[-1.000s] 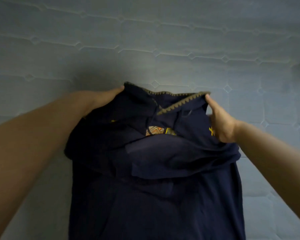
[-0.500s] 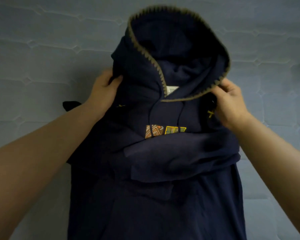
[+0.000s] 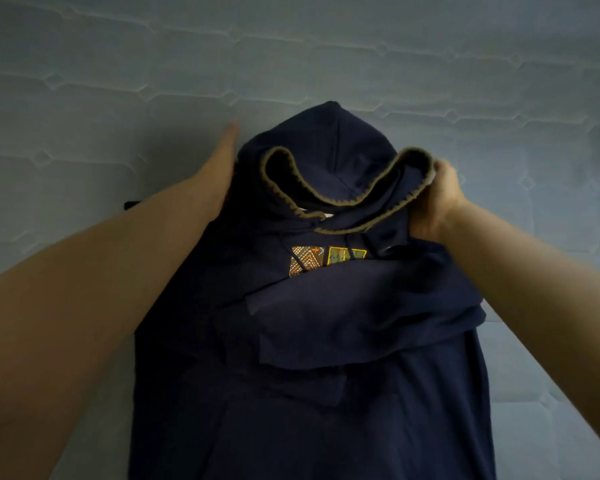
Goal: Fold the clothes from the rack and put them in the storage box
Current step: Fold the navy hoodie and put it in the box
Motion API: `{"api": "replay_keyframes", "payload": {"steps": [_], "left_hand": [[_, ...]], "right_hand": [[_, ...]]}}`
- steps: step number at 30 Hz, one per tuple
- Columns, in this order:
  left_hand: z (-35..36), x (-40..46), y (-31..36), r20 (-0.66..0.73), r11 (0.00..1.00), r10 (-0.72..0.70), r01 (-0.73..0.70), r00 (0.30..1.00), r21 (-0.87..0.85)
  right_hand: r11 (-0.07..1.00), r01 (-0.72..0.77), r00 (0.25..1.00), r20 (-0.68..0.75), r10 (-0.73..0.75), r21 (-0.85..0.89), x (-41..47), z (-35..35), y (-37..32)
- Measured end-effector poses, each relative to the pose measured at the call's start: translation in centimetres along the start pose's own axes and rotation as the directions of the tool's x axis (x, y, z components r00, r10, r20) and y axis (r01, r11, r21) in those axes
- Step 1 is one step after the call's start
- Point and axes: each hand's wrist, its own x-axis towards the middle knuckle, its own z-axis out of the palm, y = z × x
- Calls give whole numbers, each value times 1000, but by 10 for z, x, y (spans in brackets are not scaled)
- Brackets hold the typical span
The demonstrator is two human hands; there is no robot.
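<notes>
right hand (image 3: 433, 199) fingers curled, pinching olive-stitched rim of navy blue fleece hooded sweatshirt (image 3: 326, 341); left hand (image 3: 219, 171) straight, flat against hood side. sweatshirt spread on pale quilted mattress (image 3: 118, 81), sleeves crossed over chest. risk: bulky hood springing open, dislodging loosely laid sleeves.

This looks like a bedroom in a home. A bare quilted mattress (image 3: 326, 57) with stitched diamond seams fills the view. A navy hoodie (image 3: 326, 341) lies spread on it.
</notes>
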Motion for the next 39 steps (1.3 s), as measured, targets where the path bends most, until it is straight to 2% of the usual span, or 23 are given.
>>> {"api": "replay_keyframes", "payload": {"steps": [2,5,7,9,11,13,15,17,19,20,21,23,25,26,28,30,31,32,33,34,36,37,39], "left_hand": [[2,12,8,13,996,-3,2,1000,91],[-2,31,12,-23,969,-101,104,995,224],[1,31,18,-39,947,-32,43,999,319],[11,26,29,-55,922,168,-138,984,361],[17,12,38,-22,853,426,-393,905,343],[17,-11,43,-6,740,622,-585,783,333],[10,-43,34,26,658,723,-700,690,277],[2,-78,10,79,580,782,-768,618,271],[-13,-111,-30,213,497,804,-824,555,273],[-23,-124,-54,320,431,793,-849,518,306],[-34,-133,-80,446,344,747,-861,493,376],[-55,-146,-135,693,104,523,-844,496,526],[-69,-157,-180,797,-35,263,-820,544,572],[-71,-161,-195,790,-36,224,-806,570,591],[-64,-167,-205,686,54,376,-754,623,655],[-43,-165,-197,306,284,670,-614,676,736],[-31,-162,-189,40,460,721,-521,692,719],[-19,-159,-180,-209,655,662,-419,720,629],[-10,-153,-174,-388,823,510,-305,768,479],[-4,-146,-167,-477,939,299,-166,826,301],[2,-134,-157,-449,994,-8,57,893,94],[3,-130,-154,-400,991,-46,91,916,93],[4,-125,-148,-330,989,-21,67,944,130]], "right_hand": [[1000,-11,1000,10,11,-7,8,4,-6],[969,48,999,17,-45,-241,17,18,-17],[938,15,999,35,-3,-348,13,25,-24],[915,51,997,70,-25,-400,2,31,-33],[911,246,969,81,-232,-331,-9,36,-41],[826,493,867,73,-493,-274,-23,39,-45],[650,684,718,148,-680,-331,-46,29,-38],[329,808,526,345,-777,-489,-75,8,-21],[-26,858,344,610,-714,-514,-99,-21,4],[-150,855,311,724,-615,-496,-110,-36,21],[-264,834,313,810,-496,-484,-114,-52,40],[-471,734,432,872,-229,-488,-117,-87,84],[-544,702,531,847,-31,-460,-118,-116,123],[-526,704,542,840,-37,-477,-119,-123,136],[-421,669,553,789,-269,-612,-124,-117,146],[-204,544,566,536,-626,-814,-124,-99,145],[-64,465,578,357,-734,-883,-121,-89,144],[94,376,611,171,-773,-922,-117,-78,141],[259,295,674,8,-739,-920,-113,-69,137],[427,207,747,-139,-650,-880,-109,-60,132],[663,4,863,-332,-381,-749,-98,-46,121],[685,-92,889,-369,-270,-723,-94,-42,116],[629,-182,920,-357,-163,-756,-84,-40,111]]}}
